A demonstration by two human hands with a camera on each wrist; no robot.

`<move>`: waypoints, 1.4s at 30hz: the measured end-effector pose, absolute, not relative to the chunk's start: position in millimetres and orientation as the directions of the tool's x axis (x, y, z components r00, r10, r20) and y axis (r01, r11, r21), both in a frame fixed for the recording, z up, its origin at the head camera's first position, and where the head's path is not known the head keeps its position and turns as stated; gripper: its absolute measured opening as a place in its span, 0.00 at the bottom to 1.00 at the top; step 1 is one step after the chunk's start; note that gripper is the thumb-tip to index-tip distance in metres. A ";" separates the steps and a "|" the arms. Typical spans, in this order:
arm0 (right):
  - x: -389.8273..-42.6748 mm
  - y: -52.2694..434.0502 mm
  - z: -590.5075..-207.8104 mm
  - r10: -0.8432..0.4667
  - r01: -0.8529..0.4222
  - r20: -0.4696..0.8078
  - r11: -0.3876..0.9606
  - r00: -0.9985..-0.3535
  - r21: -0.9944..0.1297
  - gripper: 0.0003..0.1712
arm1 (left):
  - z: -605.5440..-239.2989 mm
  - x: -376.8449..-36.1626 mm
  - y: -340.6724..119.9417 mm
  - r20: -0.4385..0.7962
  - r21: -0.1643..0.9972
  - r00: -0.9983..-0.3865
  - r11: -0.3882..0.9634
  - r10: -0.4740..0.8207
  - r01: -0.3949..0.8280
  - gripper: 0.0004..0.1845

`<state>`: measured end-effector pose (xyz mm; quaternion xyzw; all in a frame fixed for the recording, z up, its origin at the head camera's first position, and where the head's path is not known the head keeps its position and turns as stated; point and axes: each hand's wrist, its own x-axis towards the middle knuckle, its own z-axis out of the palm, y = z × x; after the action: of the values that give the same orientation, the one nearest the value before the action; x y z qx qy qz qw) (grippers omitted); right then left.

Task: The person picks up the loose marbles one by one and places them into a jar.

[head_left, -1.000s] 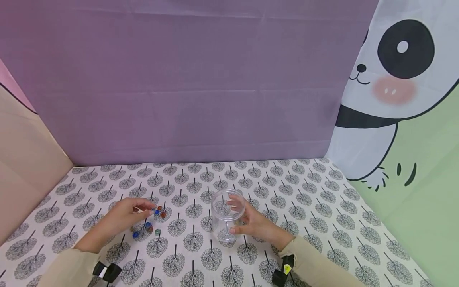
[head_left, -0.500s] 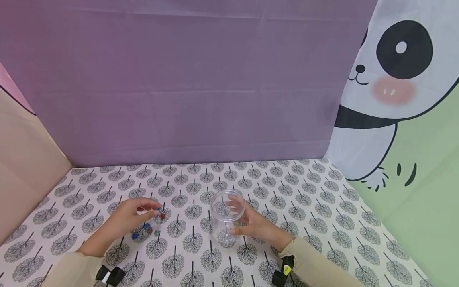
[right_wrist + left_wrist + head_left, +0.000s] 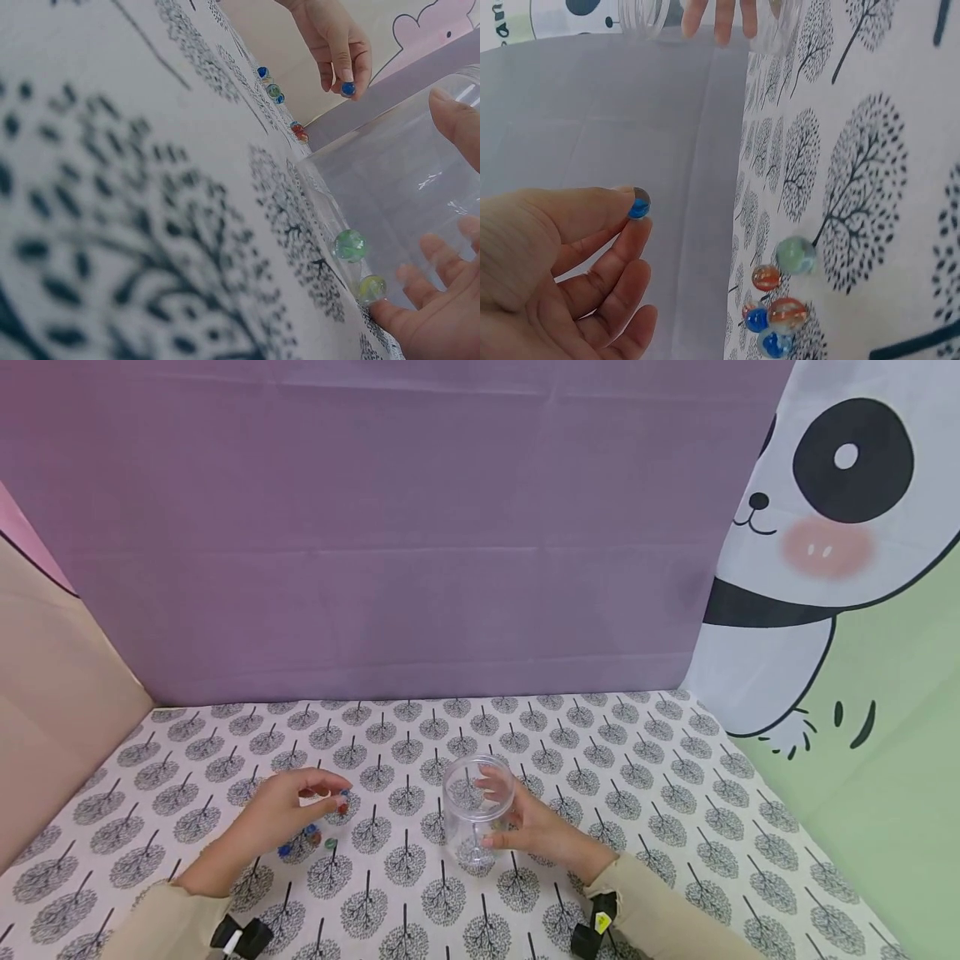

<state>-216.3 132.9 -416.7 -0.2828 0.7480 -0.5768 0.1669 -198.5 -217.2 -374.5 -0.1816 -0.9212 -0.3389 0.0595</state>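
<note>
My left hand (image 3: 333, 794) pinches a blue marble (image 3: 344, 794) between thumb and forefinger, a little above the cloth and left of the jar. In the left wrist view the blue marble (image 3: 638, 203) sits at the fingertips (image 3: 634, 225). A clear plastic jar (image 3: 468, 802) stands upright and open in the middle, and my right hand (image 3: 501, 814) grips it from the right. Through the jar's wall (image 3: 405, 187) I see a green marble (image 3: 349, 244) and a yellow marble (image 3: 371, 286) at its bottom.
Several loose marbles (image 3: 309, 837) lie on the tree-print cloth (image 3: 645, 793) below my left hand, among them a red one (image 3: 342, 809) and a green one (image 3: 796, 255). A purple backdrop (image 3: 390, 527) rises behind; a panda sheet (image 3: 817, 527) hangs at right.
My left hand has lifted off the marble cluster with the blue marble and moved a little right, toward the jar. The right hand and jar have stayed put.
</note>
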 end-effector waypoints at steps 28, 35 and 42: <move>-216.9 132.7 -418.5 -0.621 -0.237 0.080 0.175 -0.780 -0.956 0.53 | -364.6 -192.3 -192.8 0.197 0.710 -0.925 0.604 0.324 0.363 0.12; -217.9 133.3 -418.4 -0.632 -0.251 0.092 0.167 -0.769 -0.954 0.53 | -361.8 -192.2 -183.4 0.259 0.682 -0.903 0.597 0.343 0.423 0.10; -217.4 133.3 -418.4 -0.631 -0.244 0.094 0.155 -0.770 -0.957 0.54 | -360.6 -190.3 -174.5 0.242 0.693 -0.913 0.600 0.328 0.399 0.11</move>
<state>-217.4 133.3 -418.4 -0.2952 0.7411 -0.5793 0.1672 -190.3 -174.5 -360.6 -0.2037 -0.8934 -0.3978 0.0446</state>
